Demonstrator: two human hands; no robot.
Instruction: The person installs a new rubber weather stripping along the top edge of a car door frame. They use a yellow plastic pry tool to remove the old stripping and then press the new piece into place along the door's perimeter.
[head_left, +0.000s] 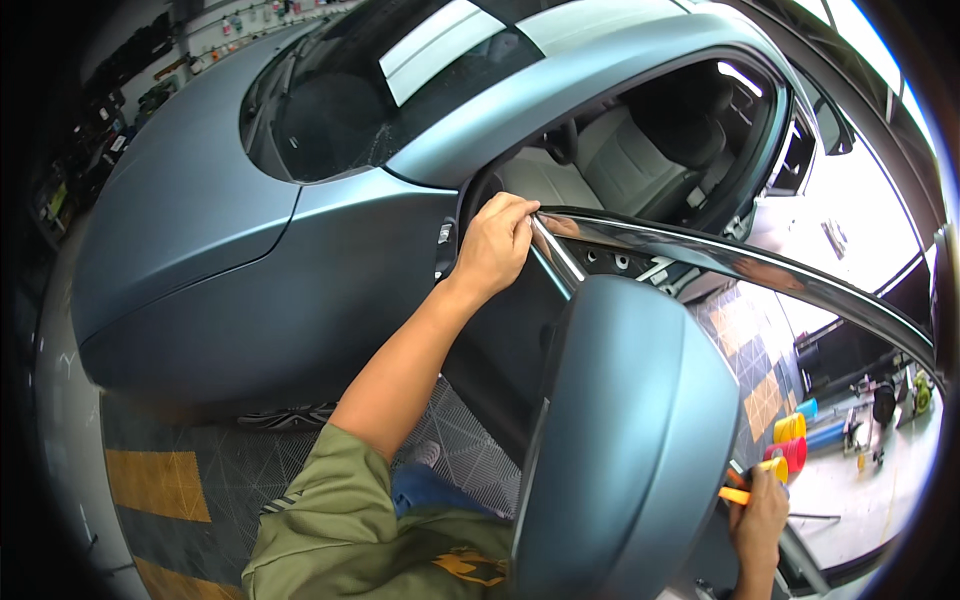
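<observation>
ribbed floor (240, 480); right hand (762, 515) grips yellow, perhaps plastic tool (735, 496)

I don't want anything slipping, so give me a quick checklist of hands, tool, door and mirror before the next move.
1. Left hand placed: ok, fingers at the front corner of the door frame.
2. Yellow tool held: ok, in the right hand.
3. Tool touching the door: cannot tell, the contact area is not clearly visible.
4. Door open: ok, its frame stands out from the car.
5. Mirror free of hands: ok, neither is seen on it.
</observation>
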